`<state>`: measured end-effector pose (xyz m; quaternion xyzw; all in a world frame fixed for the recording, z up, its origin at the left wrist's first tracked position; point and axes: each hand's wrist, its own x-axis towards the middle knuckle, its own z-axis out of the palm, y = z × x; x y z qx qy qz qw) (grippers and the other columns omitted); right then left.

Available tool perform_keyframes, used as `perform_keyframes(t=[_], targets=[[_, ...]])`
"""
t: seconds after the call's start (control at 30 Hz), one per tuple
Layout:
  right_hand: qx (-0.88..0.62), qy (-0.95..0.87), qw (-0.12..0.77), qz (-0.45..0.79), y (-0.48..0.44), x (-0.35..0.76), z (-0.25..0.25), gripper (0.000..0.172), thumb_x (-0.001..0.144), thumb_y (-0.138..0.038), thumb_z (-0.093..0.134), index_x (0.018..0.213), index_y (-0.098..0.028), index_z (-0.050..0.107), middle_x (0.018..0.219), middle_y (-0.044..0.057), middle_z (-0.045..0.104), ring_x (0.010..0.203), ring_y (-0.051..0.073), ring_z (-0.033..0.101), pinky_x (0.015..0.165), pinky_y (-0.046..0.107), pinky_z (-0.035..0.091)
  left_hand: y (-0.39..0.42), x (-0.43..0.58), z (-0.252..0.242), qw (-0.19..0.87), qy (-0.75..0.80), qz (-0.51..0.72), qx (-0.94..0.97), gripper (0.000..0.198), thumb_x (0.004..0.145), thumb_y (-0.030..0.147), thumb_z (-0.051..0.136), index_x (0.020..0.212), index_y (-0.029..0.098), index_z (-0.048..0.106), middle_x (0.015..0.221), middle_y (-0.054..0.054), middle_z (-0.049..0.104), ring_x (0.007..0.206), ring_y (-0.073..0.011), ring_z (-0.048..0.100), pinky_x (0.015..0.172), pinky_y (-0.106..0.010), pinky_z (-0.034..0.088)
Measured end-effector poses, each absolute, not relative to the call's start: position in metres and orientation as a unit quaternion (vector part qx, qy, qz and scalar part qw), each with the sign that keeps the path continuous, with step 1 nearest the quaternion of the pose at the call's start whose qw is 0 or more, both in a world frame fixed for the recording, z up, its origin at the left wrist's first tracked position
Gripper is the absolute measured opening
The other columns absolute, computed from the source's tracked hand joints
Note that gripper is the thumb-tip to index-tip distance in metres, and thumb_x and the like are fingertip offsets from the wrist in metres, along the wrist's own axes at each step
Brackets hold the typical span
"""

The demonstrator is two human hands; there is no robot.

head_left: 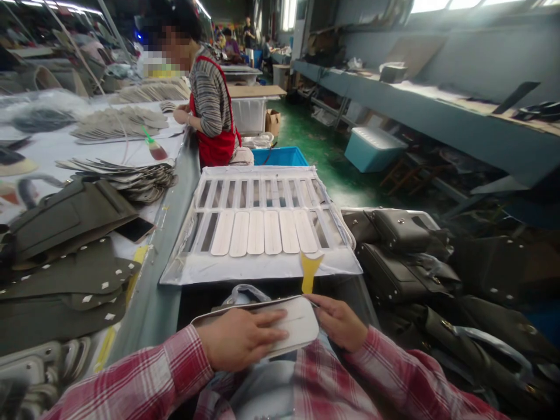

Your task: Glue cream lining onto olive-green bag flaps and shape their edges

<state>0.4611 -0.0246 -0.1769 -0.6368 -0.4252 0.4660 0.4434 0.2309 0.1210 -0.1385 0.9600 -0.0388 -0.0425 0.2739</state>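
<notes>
Pale panel: a pale grey, oblong panel with rounded corners is between the person's two hands, above the lap, just short of the white rack's near edge; a thin slit-like line runs along its face, and a dark rim shows along its far side.
Left hand: the left hand lies across the panel's face, fingers stretched out and unclenched, pressing on it.
Right hand: the right hand grasps the panel's right end.
Yellow scraper: a flat yellow scraper with a flared blade stands blade-up against the rack's near edge, its handle close by the right fingertips; whether they pinch it too, I can't quite tell from here.
White rack: a white, slotted, tray-like rack carries six pale oblong pieces side by side in its nearer row, towards the near edge.
Tabletop: along the right edge of the white tabletop lie dark olive bag panels, a fanned stack of thin strips and, farther off, a green-tipped bottle of red liquid.
Right side: dark, studded bags are heaped beside the rack.
Beyond: a co-worker in a red apron is at the tabletop's right edge, near a bright blue bin.
</notes>
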Motion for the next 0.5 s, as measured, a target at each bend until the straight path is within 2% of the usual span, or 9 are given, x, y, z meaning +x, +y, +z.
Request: perform_keyframes(t=[0.1,0.2,0.27,0.33,0.4,0.47,0.5], targets=[[-0.656,-0.447,0.403,0.455,-0.024,0.461,-0.157,0.039,0.081,-0.032,0.052,0.114,-0.013,0.063,0.105,0.01,0.066,0.095,0.024,0.062,0.089,0.037,0.048,0.121,0.235,-0.138,0.293,-0.037,-0.051,0.954,0.038,0.092,0.034,0.042,0.129,0.027,0.05,0.145,-0.007,0.035,0.121,-0.0219,0.05,0.102,-0.032,0.04],[-0.667,-0.431,0.403,0.455,-0.019,0.458,-0.141,0.042,0.081,-0.034,0.052,0.115,-0.012,0.063,0.103,0.01,0.067,0.093,0.023,0.062,0.085,0.034,0.05,0.123,0.239,-0.138,0.3,-0.027,-0.05,0.952,0.037,0.093,0.035,0.042,0.128,0.026,0.051,0.144,-0.006,0.038,0.122,-0.0211,0.048,0.105,-0.031,0.037],[-0.669,-0.422,0.41,0.455,-0.014,0.456,-0.132,0.043,0.08,-0.037,0.053,0.113,-0.012,0.064,0.098,0.01,0.068,0.092,0.022,0.063,0.082,0.03,0.051,0.123,0.24,-0.136,0.307,-0.039,-0.052,0.95,0.037,0.096,0.034,0.035,0.127,0.023,0.052,0.137,-0.005,0.048,0.127,-0.0193,0.042,0.108,-0.03,0.032],[-0.674,-0.401,0.386,0.486,-0.012,0.455,-0.125,0.048,0.078,-0.042,0.054,0.114,-0.012,0.063,0.075,0.007,0.068,0.069,0.018,0.064,0.061,0.025,0.053,0.12,0.238,-0.132,0.309,-0.041,-0.057,0.948,0.04,0.097,0.036,0.029,0.126,0.022,0.053,0.131,-0.005,0.053,0.129,-0.0189,0.039,0.108,-0.029,0.032],[-0.68,-0.362,0.344,0.536,-0.013,0.455,-0.121,0.059,0.077,-0.05,0.052,0.121,-0.011,0.058,0.048,0.001,0.057,0.038,0.013,0.05,0.035,0.02,0.04,0.112,0.232,-0.126,0.285,-0.011,-0.063,0.956,0.049,0.092,0.051,0.035,0.13,0.023,0.048,0.135,-0.007,0.049,0.124,-0.0257,0.045,0.103,-0.036,0.037],[-0.676,-0.334,0.325,0.57,-0.019,0.458,-0.122,0.068,0.078,-0.055,0.051,0.129,-0.01,0.049,0.036,-0.004,0.044,0.026,0.009,0.034,0.027,0.017,0.023,0.1,0.223,-0.121,0.232,0.049,-0.063,0.969,0.062,0.084,0.061,0.042,0.135,0.027,0.041,0.143,-0.009,0.039,0.109,-0.0309,0.054,0.092,-0.043,0.044],[-0.665,-0.326,0.334,0.583,-0.021,0.46,-0.126,0.071,0.078,-0.058,0.05,0.132,-0.011,0.047,0.035,-0.004,0.042,0.026,0.009,0.032,0.028,0.017,0.021,0.094,0.219,-0.118,0.202,0.074,-0.063,0.975,0.061,0.084,0.06,0.044,0.136,0.029,0.039,0.144,-0.009,0.036,0.102,-0.0305,0.057,0.085,-0.044,0.047]])
